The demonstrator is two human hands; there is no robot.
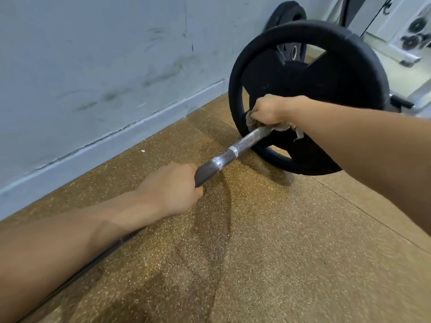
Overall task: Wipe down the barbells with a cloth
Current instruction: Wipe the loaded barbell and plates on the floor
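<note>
The barbell point(233, 151) runs from lower left to the black weight plate point(326, 78) at upper right; the left hand point(172, 190) grips its shaft mid-frame; the right hand point(268, 110) clutches a cloth point(279, 127) around the bar beside the plate.

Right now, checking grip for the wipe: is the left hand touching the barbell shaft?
Touching. The head view shows the left hand with fingers wrapped round the barbell shaft.

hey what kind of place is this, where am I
Most likely a gym: a knurled steel barbell loaded with a black round weight plate, speckled brown rubber flooring, and more dark plates racked behind.
</note>
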